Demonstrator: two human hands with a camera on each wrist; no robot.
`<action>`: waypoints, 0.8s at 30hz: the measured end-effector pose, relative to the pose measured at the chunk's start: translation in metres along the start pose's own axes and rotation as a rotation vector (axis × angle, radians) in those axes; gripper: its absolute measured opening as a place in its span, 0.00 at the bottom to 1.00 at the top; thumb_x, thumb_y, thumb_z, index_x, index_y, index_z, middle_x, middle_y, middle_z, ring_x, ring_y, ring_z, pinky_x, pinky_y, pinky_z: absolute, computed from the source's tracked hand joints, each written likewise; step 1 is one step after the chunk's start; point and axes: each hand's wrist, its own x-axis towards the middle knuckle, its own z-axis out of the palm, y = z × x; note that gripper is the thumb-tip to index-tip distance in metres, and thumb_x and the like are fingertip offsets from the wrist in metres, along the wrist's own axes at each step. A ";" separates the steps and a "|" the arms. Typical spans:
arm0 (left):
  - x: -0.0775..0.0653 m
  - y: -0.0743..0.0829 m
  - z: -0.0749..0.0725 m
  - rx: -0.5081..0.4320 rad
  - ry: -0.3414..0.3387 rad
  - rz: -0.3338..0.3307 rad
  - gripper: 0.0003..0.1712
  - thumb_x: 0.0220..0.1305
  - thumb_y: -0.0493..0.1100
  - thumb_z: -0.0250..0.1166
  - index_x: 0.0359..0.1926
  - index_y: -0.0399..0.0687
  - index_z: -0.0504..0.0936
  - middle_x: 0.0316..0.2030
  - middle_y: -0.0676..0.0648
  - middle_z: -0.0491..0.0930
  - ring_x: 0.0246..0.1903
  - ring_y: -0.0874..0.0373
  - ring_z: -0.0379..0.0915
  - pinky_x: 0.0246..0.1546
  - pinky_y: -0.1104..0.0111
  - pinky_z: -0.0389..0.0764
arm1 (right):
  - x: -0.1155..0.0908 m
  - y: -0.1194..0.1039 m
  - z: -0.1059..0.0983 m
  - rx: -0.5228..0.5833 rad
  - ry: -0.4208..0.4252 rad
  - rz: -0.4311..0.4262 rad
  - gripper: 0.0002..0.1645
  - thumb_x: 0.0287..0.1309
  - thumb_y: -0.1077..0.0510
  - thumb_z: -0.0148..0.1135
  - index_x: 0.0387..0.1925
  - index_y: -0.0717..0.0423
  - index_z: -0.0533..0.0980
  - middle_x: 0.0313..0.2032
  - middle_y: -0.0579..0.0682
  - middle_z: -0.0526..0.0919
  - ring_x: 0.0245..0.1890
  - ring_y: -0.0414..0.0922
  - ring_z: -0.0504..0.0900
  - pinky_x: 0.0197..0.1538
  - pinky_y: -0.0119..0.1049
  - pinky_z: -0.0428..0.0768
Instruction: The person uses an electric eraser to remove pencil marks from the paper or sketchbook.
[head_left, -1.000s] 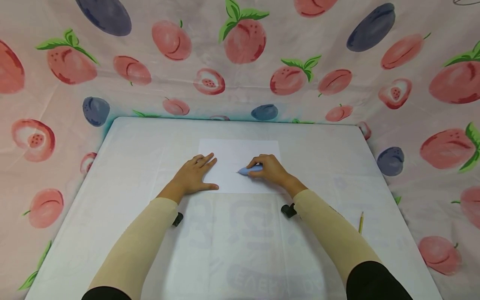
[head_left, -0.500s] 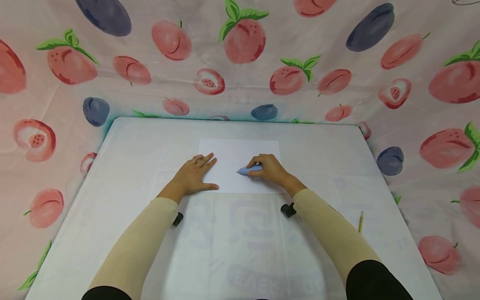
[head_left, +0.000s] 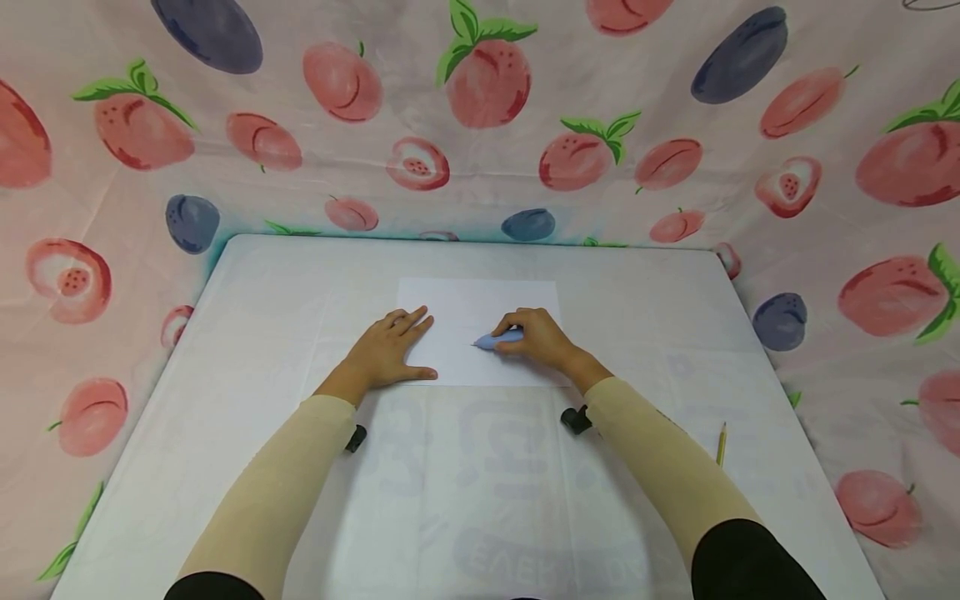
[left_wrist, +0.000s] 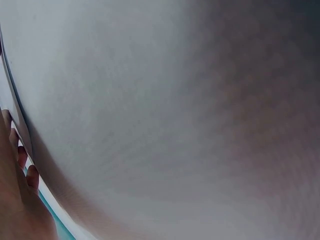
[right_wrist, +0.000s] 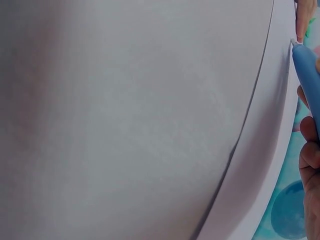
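Observation:
A white sheet of paper (head_left: 480, 300) lies on the white-covered table. My left hand (head_left: 384, 350) rests on its left edge, thumb and fingers spread. My right hand (head_left: 546, 340) grips a thick blue pen-shaped tool (head_left: 510, 337) between thumb and fingers, its thin tip pointing left at the middle of the sheet. In the right wrist view the blue tool (right_wrist: 306, 75) shows a short pale tip close to the paper; I cannot tell whether they touch. Only part of the left hand (left_wrist: 22, 200) is visible at the lower left of the left wrist view.
A yellowish pencil (head_left: 722, 445) lies on the table beside the right forearm, partly hidden behind the sleeve. The table (head_left: 480, 483) has faint show-through lettering on its cover. A fruit-patterned cloth (head_left: 480, 150) surrounds the table at the back and sides.

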 end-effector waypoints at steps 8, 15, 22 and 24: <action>0.000 -0.001 0.000 0.000 0.000 -0.005 0.61 0.56 0.80 0.53 0.79 0.55 0.44 0.79 0.52 0.39 0.75 0.46 0.42 0.73 0.49 0.52 | 0.001 -0.002 0.001 -0.017 0.003 0.011 0.10 0.52 0.55 0.75 0.38 0.49 0.86 0.40 0.47 0.87 0.43 0.45 0.82 0.54 0.43 0.79; 0.000 0.000 -0.001 0.003 -0.005 -0.004 0.60 0.56 0.80 0.53 0.79 0.54 0.45 0.79 0.51 0.39 0.75 0.45 0.42 0.73 0.49 0.53 | 0.001 -0.002 0.002 -0.010 0.000 0.004 0.10 0.52 0.55 0.75 0.38 0.50 0.86 0.41 0.48 0.87 0.44 0.46 0.83 0.54 0.43 0.79; 0.001 0.000 -0.001 0.011 -0.009 -0.006 0.60 0.56 0.81 0.52 0.79 0.55 0.44 0.79 0.51 0.39 0.76 0.45 0.42 0.73 0.49 0.52 | 0.002 -0.001 0.002 -0.007 0.006 -0.002 0.10 0.52 0.55 0.75 0.37 0.50 0.86 0.40 0.47 0.87 0.44 0.45 0.83 0.54 0.43 0.79; 0.001 0.000 0.000 0.014 -0.009 -0.006 0.60 0.56 0.81 0.52 0.79 0.55 0.44 0.79 0.51 0.39 0.76 0.45 0.42 0.73 0.49 0.52 | 0.002 -0.001 0.001 -0.004 0.007 -0.001 0.10 0.52 0.55 0.75 0.37 0.50 0.86 0.40 0.47 0.87 0.43 0.45 0.83 0.54 0.43 0.80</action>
